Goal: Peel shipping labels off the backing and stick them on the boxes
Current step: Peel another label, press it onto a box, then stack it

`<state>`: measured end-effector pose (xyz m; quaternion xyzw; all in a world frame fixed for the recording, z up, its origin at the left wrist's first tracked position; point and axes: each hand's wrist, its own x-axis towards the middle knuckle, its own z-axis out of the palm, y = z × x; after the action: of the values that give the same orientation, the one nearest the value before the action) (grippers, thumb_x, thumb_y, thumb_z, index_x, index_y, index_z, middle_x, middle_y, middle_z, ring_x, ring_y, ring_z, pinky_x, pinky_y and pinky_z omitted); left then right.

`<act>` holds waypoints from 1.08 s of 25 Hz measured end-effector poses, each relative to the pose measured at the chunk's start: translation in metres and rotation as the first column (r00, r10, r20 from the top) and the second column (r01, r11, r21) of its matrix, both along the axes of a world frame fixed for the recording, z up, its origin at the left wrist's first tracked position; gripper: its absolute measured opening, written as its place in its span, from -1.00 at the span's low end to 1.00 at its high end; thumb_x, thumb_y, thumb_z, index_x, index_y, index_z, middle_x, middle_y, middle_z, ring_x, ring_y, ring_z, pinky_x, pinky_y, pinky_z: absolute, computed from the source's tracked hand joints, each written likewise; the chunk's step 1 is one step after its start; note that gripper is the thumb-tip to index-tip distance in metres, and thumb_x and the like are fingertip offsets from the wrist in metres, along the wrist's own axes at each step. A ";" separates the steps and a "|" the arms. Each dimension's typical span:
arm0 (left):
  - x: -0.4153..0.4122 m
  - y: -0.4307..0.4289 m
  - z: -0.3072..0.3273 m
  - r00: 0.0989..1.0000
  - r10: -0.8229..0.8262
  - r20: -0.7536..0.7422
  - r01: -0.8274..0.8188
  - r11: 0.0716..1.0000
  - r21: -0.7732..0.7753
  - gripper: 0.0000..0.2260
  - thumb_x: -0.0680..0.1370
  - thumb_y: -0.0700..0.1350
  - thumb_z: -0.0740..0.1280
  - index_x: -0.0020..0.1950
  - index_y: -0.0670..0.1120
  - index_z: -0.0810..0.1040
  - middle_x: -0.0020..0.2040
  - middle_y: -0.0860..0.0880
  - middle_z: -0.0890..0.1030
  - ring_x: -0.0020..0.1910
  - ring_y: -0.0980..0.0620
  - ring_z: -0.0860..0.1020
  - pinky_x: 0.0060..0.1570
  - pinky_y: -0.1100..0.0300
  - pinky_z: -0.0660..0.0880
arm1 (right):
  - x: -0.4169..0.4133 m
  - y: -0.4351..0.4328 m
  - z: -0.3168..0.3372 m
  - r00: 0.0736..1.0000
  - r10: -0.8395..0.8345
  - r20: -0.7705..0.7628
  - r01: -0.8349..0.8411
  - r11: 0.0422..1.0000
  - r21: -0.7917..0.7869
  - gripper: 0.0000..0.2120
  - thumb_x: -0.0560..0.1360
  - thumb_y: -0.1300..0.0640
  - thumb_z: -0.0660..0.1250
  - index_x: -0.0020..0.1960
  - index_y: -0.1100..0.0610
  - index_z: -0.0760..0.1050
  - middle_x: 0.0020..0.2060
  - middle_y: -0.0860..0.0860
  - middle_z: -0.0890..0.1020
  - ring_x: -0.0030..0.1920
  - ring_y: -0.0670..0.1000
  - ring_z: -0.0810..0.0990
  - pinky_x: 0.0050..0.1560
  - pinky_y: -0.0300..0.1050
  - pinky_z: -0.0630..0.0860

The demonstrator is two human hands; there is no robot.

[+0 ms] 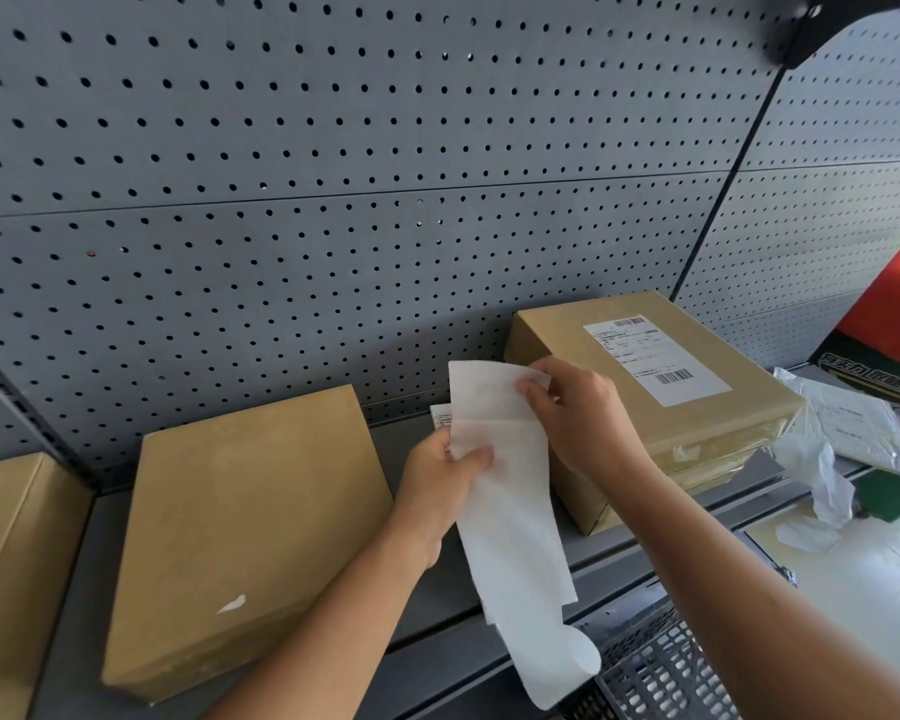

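Head view is showing me holding a long white backing strip (510, 511) above the grey shelf (437, 605). My left hand (440, 491) is closing thumb and fingers on the strip's left edge near its middle, while my right hand (583, 418) is pinching its upper right corner. The strip's lower end is hanging down and curling over a mesh basket (666, 672). An unlabelled box (250, 532) is lying to the left; a labelled box (661, 397) is sitting behind my right hand, its shipping label (655, 361) stuck flat on top.
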<state>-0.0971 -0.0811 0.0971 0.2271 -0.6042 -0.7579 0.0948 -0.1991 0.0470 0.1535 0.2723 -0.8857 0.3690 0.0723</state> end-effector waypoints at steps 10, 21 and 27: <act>-0.002 -0.012 0.011 0.995 -0.039 0.092 0.018 0.975 0.220 -0.63 0.49 0.16 0.48 0.16 -0.05 0.67 0.06 -0.03 0.76 0.11 -0.07 0.70 0.19 -0.07 0.59 | 0.009 -0.009 0.008 0.974 0.030 -0.223 -0.045 0.997 -0.060 -0.88 0.60 0.04 0.33 0.03 0.01 0.64 -0.15 -0.11 0.65 -0.18 0.00 0.58 -0.17 -0.02 0.55; -0.010 0.003 0.000 0.989 0.030 0.147 -0.044 0.995 0.090 -0.85 0.60 -0.12 0.41 0.07 -0.18 0.69 0.01 -0.12 0.75 0.01 -0.10 0.71 0.03 0.03 0.63 | 0.011 -0.009 0.020 0.991 0.038 -0.128 -0.061 0.981 -0.182 -0.88 0.61 0.05 0.29 -0.06 0.07 0.51 -0.28 -0.01 0.66 -0.19 0.07 0.66 -0.17 0.10 0.60; -0.007 0.007 -0.011 0.979 0.011 0.204 -0.008 1.000 -0.015 -0.86 0.60 -0.18 0.37 0.13 -0.16 0.64 0.03 -0.10 0.74 -0.04 -0.04 0.70 -0.15 0.17 0.63 | 0.012 -0.013 0.031 0.995 0.023 -0.097 -0.044 0.977 -0.211 -0.88 0.62 0.06 0.29 -0.06 0.07 0.51 -0.25 0.00 0.69 -0.13 0.02 0.68 -0.12 0.03 0.59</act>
<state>-0.1036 -0.0741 0.0859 0.3060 -0.6150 -0.7258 0.0377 -0.1868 0.0338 0.1842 0.2949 -0.8320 0.4496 0.1363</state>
